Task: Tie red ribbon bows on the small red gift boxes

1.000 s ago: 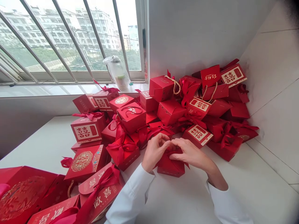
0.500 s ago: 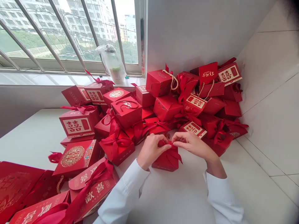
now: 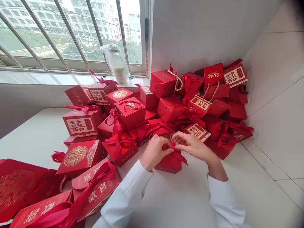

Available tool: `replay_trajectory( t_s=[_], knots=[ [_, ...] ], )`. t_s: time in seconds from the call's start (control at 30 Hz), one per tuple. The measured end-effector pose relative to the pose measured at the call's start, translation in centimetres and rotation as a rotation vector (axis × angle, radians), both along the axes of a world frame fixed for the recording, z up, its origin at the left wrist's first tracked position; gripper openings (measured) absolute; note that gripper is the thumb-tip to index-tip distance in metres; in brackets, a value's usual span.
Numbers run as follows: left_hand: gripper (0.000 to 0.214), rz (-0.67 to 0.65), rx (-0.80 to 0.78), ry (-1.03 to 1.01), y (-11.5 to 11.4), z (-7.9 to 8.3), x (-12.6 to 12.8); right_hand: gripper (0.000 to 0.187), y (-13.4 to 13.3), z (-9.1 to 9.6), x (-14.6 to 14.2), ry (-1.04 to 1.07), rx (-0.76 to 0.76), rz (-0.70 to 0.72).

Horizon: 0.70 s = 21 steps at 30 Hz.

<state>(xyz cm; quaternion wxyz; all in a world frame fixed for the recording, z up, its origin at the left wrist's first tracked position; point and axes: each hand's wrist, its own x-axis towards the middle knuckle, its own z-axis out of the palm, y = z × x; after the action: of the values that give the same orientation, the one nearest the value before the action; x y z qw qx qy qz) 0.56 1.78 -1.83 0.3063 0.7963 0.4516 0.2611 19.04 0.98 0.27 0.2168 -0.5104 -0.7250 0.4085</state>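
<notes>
A small red gift box (image 3: 168,164) stands on the white table in front of me, with a red ribbon (image 3: 180,157) on its top. My left hand (image 3: 155,151) is closed in a pinch on the ribbon, above the left side of the box. From the right, my right hand (image 3: 191,146) has its thumb and curled fingers at the ribbon's bow, also in a pinch. The fingers partly cover the bow, so its exact shape is hidden.
Many red gift boxes (image 3: 131,112) with ribbons or cords are heaped behind and left of my hands. An open red box (image 3: 19,190) lies at the lower left. A bagged cup (image 3: 118,68) stands on the sill by the barred window. Walls border the table.
The fingers of my right hand have lifted and parted slightly at the bow. My left hand stays in its pinch. The view has shifted a little.
</notes>
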Motion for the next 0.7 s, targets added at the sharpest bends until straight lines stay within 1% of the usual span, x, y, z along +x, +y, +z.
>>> replay_trajectory(
  t_s=[0.23,0.33,0.47,0.57,0.63,0.7],
  knots=[
    [0.016,-0.025,0.012,0.009,0.3,-0.1,-0.2,0.011,0.5,-0.7,0.3,0.131,-0.019,-0.036],
    [0.016,-0.014,0.009,0.006,0.4,-0.1,-0.4,0.011,0.6,-1.1,0.3,0.132,-0.005,-0.047],
    [0.017,-0.021,0.006,0.011,0.4,0.2,-0.5,0.01,0.8,-1.1,0.1,0.081,0.008,-0.052],
    [0.014,-0.016,-0.067,-0.103,0.4,0.5,-0.7,0.01,0.8,-0.8,0.1,0.014,0.052,-0.089],
    [0.018,0.003,-0.144,-0.224,0.5,0.7,-0.9,0.012,0.7,-0.6,0.1,-0.012,0.085,-0.113],
    [0.02,0.028,-0.219,-0.32,0.6,0.7,-1.0,0.016,0.5,-0.4,0.1,-0.011,0.078,-0.108]
  ],
)
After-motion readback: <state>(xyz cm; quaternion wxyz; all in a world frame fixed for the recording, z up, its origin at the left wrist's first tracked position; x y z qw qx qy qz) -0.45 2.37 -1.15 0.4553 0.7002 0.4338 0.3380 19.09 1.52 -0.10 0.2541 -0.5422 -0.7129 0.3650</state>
